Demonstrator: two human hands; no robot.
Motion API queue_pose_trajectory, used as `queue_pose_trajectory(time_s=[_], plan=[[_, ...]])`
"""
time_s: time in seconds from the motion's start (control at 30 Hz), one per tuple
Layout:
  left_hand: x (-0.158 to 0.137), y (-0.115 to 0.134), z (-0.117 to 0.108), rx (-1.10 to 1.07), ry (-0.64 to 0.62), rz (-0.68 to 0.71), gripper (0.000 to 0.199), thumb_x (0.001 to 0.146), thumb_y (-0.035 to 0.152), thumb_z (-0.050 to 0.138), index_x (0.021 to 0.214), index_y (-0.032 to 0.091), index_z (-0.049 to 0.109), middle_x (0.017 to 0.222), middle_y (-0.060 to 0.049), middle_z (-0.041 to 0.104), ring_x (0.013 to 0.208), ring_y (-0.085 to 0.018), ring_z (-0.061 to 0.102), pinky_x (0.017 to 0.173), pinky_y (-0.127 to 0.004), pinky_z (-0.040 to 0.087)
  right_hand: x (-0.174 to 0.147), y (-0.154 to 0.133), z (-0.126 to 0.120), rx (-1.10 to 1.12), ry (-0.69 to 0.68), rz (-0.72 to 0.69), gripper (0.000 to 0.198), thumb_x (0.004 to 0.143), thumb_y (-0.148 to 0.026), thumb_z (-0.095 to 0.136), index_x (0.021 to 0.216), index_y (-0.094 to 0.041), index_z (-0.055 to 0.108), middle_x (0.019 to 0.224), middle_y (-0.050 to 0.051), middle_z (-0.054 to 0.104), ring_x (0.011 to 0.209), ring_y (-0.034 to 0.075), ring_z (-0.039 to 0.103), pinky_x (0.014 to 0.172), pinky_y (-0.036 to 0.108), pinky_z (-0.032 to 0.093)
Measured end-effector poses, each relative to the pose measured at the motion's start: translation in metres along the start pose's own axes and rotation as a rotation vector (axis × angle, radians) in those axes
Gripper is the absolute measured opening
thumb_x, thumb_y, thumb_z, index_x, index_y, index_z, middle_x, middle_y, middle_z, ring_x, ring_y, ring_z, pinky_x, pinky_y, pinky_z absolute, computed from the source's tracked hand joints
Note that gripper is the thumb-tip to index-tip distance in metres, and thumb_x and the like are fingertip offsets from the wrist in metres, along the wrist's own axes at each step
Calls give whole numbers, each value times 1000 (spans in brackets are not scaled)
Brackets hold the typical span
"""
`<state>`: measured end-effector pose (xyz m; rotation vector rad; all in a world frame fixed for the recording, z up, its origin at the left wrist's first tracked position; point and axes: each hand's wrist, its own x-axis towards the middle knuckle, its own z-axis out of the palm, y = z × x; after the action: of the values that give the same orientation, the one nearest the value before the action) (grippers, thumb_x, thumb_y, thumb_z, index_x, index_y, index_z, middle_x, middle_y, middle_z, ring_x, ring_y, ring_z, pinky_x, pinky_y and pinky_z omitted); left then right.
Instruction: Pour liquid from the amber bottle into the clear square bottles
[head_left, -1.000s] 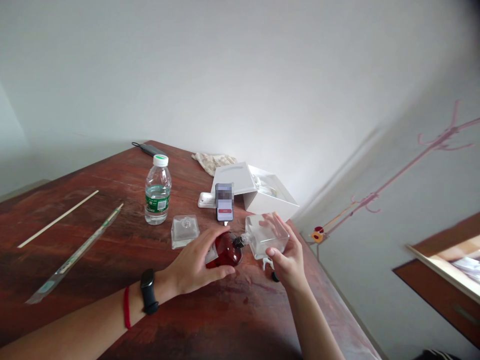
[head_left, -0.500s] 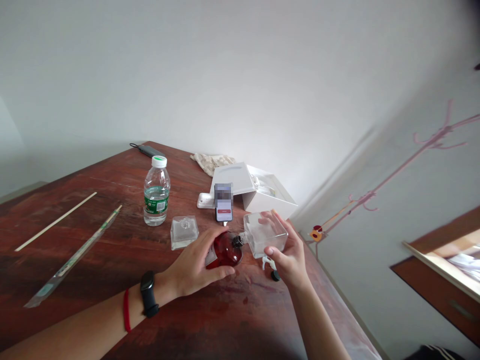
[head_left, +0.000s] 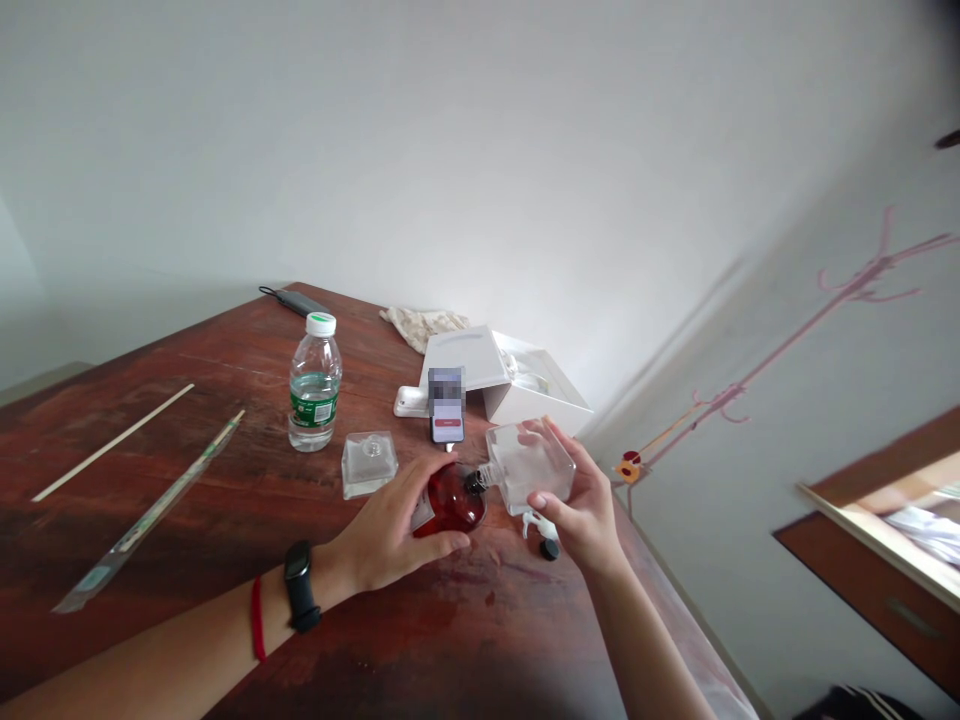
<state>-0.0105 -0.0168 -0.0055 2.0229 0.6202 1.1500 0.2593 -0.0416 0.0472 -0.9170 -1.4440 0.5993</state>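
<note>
My left hand (head_left: 401,525) is wrapped round a bottle of red liquid (head_left: 456,498), whose dark neck points right. My right hand (head_left: 581,500) grips a square clear glass bottle (head_left: 525,462), tipped on its side with its mouth against the red bottle's dark neck. Whether liquid flows between them I cannot tell. Under the glass bottle lie a white clip-like piece (head_left: 538,523) and a black cap (head_left: 550,549). Left of the red bottle stands a second clear square glass container (head_left: 369,465). A phone (head_left: 448,410) with a lit screen is propped up just behind.
A water bottle (head_left: 315,390) stands on the wooden table (head_left: 247,350). A thin stick (head_left: 112,443) and a wrapped stick (head_left: 150,515) lie to the left. Behind are an open white box (head_left: 540,390), a cloth (head_left: 424,326) and a grey device (head_left: 300,298). A pink coat rack (head_left: 795,330) rises at right.
Both hands keep the same hold and the bottles stay mouth to mouth. The view has shifted very slightly; nothing else has visibly moved.
</note>
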Motion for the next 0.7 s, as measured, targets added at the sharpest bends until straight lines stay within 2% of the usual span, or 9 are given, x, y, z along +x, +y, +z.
queue_pose_trajectory(time_s=[0.4, 0.7], plan=[[0, 0, 0, 0, 3, 12, 75, 96, 56, 77, 156, 28, 43, 155, -15, 59, 141, -36, 59, 121, -53, 47, 0, -3, 0, -21, 6, 14, 81, 68, -45, 102, 142, -31, 72, 140, 13, 77, 134, 40, 69, 118, 64, 50], [0, -4, 1, -19, 12, 27, 76, 96, 54, 79, 157, 27, 43, 156, -15, 59, 141, -36, 59, 121, -52, 47, 5, -6, -4, -101, -50, -7, 85, 71, -50, 100, 147, -33, 68, 150, 13, 71, 142, 41, 64, 123, 64, 46]])
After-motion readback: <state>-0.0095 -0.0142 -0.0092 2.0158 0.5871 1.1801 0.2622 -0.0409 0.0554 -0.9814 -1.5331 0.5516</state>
